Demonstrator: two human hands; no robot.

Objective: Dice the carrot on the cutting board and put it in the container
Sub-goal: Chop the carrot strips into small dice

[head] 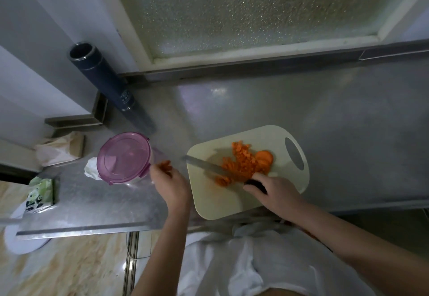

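Note:
A cream cutting board (267, 133) lies on the steel counter. On it sits a heap of diced carrot (241, 161) with a few uncut orange slices (264, 159) at its right. My right hand (271, 193) grips the dark handle of a knife (204, 165), whose blade lies flat across the board pointing left. My left hand (169, 182) holds a pinch of carrot pieces (166, 165) by the clear container (155, 156). A pink lid (123, 156) leans over the container and hides most of it.
A dark blue flask (102, 79) stands at the back left by the wall. A crumpled paper bag (60, 149), white tissue (91, 169) and a green packet (40, 194) lie along the counter's left side. The counter's front edge (88, 228) is close to my body.

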